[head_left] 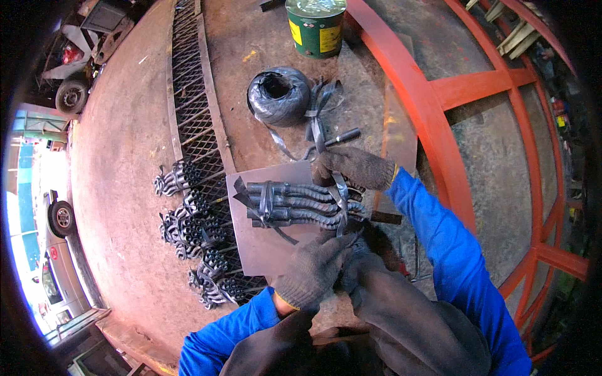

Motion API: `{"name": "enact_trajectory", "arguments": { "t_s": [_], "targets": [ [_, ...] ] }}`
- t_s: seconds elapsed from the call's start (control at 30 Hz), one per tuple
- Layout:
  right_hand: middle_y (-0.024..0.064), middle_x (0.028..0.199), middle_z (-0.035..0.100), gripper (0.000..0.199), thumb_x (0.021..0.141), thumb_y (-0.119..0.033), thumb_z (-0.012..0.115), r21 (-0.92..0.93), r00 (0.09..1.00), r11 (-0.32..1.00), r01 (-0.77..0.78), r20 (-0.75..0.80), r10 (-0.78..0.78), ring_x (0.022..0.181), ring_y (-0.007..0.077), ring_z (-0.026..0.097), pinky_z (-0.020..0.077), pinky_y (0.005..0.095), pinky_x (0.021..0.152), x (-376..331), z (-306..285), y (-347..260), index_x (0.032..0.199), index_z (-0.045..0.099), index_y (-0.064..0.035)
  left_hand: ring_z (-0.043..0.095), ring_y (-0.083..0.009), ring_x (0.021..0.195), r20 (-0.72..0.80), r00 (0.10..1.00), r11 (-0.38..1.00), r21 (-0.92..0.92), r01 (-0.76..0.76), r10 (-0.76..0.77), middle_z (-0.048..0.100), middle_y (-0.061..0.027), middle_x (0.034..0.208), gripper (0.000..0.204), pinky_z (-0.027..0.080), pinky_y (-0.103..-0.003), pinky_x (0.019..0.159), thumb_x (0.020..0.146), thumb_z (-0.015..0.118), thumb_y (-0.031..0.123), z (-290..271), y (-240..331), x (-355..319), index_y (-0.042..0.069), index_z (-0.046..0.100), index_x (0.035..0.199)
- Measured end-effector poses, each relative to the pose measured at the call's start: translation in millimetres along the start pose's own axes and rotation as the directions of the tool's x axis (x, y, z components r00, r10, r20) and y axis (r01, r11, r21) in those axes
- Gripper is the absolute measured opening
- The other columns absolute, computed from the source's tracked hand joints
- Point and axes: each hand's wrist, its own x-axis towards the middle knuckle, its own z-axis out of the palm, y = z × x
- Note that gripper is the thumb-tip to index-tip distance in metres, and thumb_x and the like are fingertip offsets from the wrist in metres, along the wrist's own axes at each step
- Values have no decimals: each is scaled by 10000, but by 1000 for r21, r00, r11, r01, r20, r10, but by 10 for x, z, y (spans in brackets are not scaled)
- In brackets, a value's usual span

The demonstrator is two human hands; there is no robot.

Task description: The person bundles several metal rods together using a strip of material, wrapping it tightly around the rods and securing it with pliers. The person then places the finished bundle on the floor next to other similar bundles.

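Observation:
A bundle of bent, ribbed metal rods (301,204) with smooth round ends lies on a square grey plate (251,254). Dark plastic strip is tied round its left end, and another plastic strip (342,197) wraps its right part. Just beyond that wrap, my gloved right hand (357,168) is closed on the strip. At the near side my gloved left hand (310,269) pinches around the strip's lower end, partly hidden by its fingers. A roll of dark plastic strip (279,95) lies farther off, its loose tail trailing toward my right hand.
Several tied rod bundles (197,232) lie at left on a long metal lattice (193,94). A green can (315,28) stands at the back. An orange-red metal frame (433,100) borders the right side. A rod tool with a black handle (343,136) lies beyond my right hand.

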Motion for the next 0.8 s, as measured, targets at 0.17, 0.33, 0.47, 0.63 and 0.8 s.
{"name": "enact_trajectory", "arguments": {
  "t_s": [0.17, 0.33, 0.47, 0.63, 0.8],
  "targets": [
    [97, 974, 674, 444, 1041, -374, 403, 35, 986, 999, 16, -167, -10, 939, 185, 625, 494, 338, 894, -154, 99, 198, 1053, 644, -2, 654, -386, 818, 23, 995, 994, 56, -95, 94, 621, -214, 1147, 357, 536, -447, 685, 866, 634, 159, -17, -70, -63, 104, 636, 1218],
    [104, 967, 675, 489, 1044, -415, 376, 294, 942, 951, -93, -282, 179, 926, 182, 622, 493, 331, 882, -342, 390, -32, 1027, 639, -2, 640, -381, 838, 105, 992, 995, 58, -78, 71, 640, -186, 980, 328, 520, -454, 727, 874, 614, 173, -172, -22, -90, 89, 638, 1191],
    [106, 970, 674, 476, 1047, -408, 371, 363, 936, 929, -70, -299, 187, 920, 179, 619, 492, 331, 874, -456, 481, 43, 1030, 630, -10, 644, -377, 805, 84, 984, 983, 86, -165, 158, 645, -186, 948, 324, 524, -434, 701, 866, 618, 156, -153, -82, -125, 69, 644, 1176],
    [86, 965, 651, 371, 1037, -343, 434, 162, 912, 969, -186, -338, 232, 928, 158, 595, 472, 315, 883, -502, 602, -233, 992, 606, -17, 652, -380, 763, -24, 998, 993, -99, -60, 58, 663, -199, 892, 340, 524, -411, 657, 846, 650, 131, -112, -158, -158, 51, 651, 1176],
    [70, 945, 637, 372, 1034, -334, 442, 205, 916, 963, -175, -324, 235, 913, 144, 569, 449, 308, 890, -548, 657, -237, 1004, 621, -9, 661, -373, 769, 13, 995, 986, -139, -97, 99, 674, -195, 888, 321, 528, -410, 662, 831, 684, 156, -122, -253, -246, 57, 682, 1137]
  ]
}}
